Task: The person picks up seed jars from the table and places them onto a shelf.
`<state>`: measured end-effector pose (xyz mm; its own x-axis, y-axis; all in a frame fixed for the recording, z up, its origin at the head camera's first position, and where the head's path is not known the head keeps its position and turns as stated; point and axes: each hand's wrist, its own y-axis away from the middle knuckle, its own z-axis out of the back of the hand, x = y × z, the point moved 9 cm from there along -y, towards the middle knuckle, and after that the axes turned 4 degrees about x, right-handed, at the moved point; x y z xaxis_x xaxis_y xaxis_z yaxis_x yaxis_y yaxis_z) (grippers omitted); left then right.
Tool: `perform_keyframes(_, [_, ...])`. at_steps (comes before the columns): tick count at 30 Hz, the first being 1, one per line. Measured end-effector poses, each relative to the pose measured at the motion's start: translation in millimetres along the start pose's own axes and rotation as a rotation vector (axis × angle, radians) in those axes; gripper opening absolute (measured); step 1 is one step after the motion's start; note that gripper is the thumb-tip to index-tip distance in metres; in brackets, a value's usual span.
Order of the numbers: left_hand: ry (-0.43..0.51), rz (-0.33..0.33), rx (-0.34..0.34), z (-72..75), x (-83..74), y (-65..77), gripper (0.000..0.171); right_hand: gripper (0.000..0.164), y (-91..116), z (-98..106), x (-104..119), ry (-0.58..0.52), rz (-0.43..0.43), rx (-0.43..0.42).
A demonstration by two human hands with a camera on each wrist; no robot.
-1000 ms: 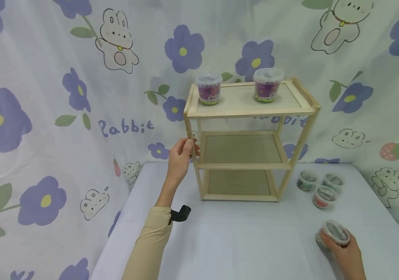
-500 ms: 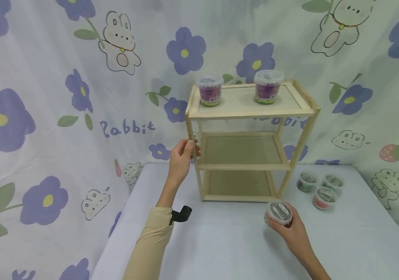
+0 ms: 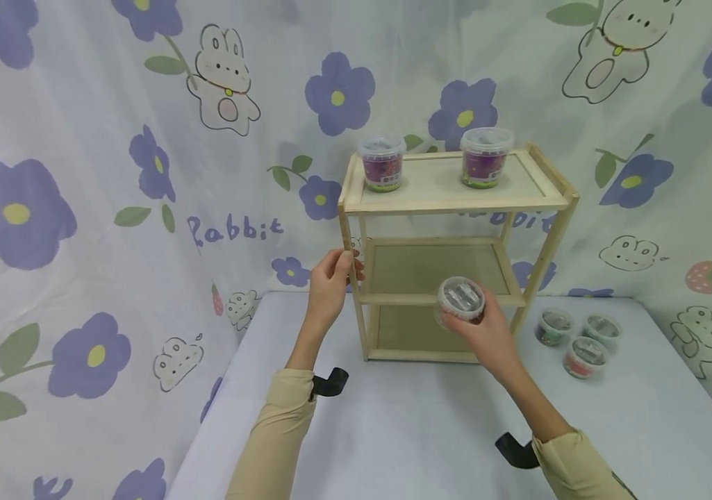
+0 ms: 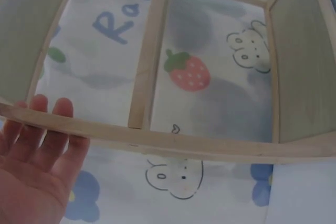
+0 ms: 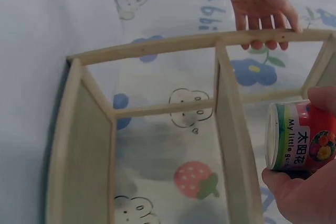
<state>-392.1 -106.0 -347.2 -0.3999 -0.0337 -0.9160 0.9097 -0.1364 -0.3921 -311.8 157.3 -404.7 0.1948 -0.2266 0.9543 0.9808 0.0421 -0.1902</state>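
Note:
My left hand [image 3: 327, 288] grips the front left post of a three-tier wooden shelf [image 3: 437, 267]. In the left wrist view its fingers hook round that post [image 4: 210, 146]. My right hand [image 3: 494, 337] holds a small can [image 3: 460, 297] with a clear lid, in front of the shelf at about the middle tier's front edge. The right wrist view shows the can's [image 5: 296, 135] red and striped label reading "My little", pinched between thumb and fingers. Two purple-labelled tubs, one left [image 3: 383, 167] and one right [image 3: 484, 161], stand on the top tier.
Three more small lidded containers stand on the white table right of the shelf: a dark green one [image 3: 553, 328], a pale green one [image 3: 603, 329] and a red one [image 3: 584, 358]. A printed curtain [image 3: 237, 180] hangs close behind the shelf.
My right hand has carried the can from the table's right front leftward and up to the front of the shelf. My left hand keeps its grip on the post.

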Motion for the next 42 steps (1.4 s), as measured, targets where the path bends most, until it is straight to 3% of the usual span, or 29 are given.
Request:
perform_keyframes(9, [-0.030, -0.034, -0.032, 1.6, -2.3, 0.5, 0.034, 0.081, -63, -32, 25, 0.053, 0.055, 0.031])
perform_keyframes(18, [-0.016, -0.003, -0.004, -1.5, -0.3, 1.6, 0.035, 0.079, -99, -55, 27, 0.132, 0.033, -0.025])
perform_keyframes(27, [-0.051, -0.008, 0.028, -5.5, -33.4, 11.0, 0.036, 0.079, -110, -77, 19, 0.138, -0.012, -0.039])
perform_keyframes(35, [-0.072, -0.022, 0.018, -4.2, -34.7, 11.5, 0.032, 0.082, -113, -90, 14, 0.242, -0.001, -0.047])
perform_keyframes(42, [-0.048, -0.034, 0.018, -5.9, -33.8, 9.7, 0.032, 0.084, -112, -90, 13, 0.252, -0.015, -0.058])
